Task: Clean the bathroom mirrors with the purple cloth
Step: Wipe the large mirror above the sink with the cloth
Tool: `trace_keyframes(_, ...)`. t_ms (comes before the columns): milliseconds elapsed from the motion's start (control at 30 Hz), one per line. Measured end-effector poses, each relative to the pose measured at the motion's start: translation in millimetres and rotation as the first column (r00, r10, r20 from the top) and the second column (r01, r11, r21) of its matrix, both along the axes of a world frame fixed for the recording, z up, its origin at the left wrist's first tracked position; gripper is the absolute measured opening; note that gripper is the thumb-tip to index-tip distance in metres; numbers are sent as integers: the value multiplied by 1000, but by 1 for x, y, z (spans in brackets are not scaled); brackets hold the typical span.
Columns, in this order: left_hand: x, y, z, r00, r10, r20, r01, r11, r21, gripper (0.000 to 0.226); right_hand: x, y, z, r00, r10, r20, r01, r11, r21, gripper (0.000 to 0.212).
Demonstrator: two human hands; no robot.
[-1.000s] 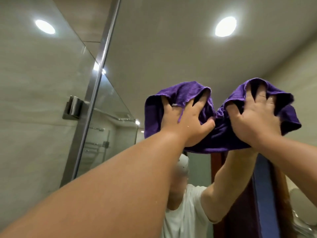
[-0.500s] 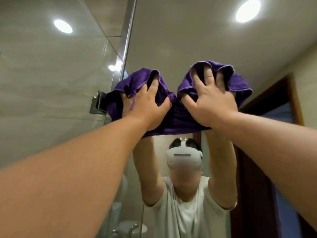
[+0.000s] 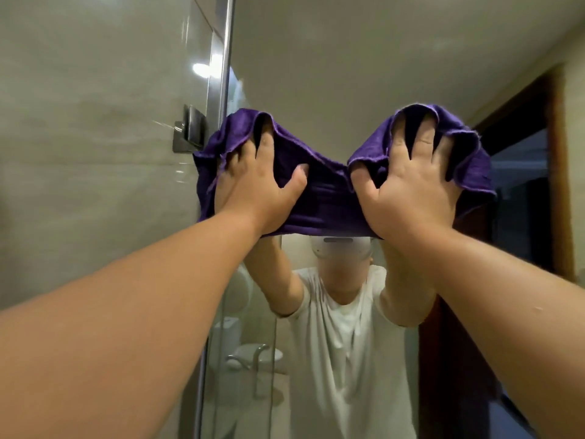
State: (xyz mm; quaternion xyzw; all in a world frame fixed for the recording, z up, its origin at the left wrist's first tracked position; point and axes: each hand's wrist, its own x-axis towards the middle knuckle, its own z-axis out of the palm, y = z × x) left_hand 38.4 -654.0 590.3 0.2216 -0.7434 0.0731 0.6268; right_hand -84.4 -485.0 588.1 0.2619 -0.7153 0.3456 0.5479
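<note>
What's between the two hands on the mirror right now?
Only the cloth: its sagging middle stretch bridges the left hand and right hand, both pressing it to the mirror. The head view shows it.

Your left hand (image 3: 256,188) has carried the purple cloth (image 3: 323,201) across the mirror (image 3: 332,58) until the metal clamp (image 3: 190,131), once well off, sits just beyond its fingers. Your right hand (image 3: 408,194) has drawn apart from it, stretching the cloth between the thumbs.
</note>
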Motion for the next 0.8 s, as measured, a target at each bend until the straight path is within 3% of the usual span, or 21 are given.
trace_keyframes(200, 1, 5, -73, 978, -181, 103, 175, 982, 67, 92, 5, 1, -70, 1000, -1, -12, 2, 995, 103, 87)
trace_keyframes(400, 10, 2, -143, 952, -71, 297, 74, 997, 0, 87, 17, -2, -113, 986, -31, -167, 102, 892, 439, 89)
trace_keyframes(600, 14, -12, -90, 964, -44, 261, 96, 977, -191, 82, 24, -18, -47, 938, 91, -334, 114, 830, 545, 82)
trace_keyframes(800, 18, -23, -13, 974, -148, 172, 177, 969, -170, 87, 34, -51, 34, 929, 94, -357, 101, 866, 490, 81)
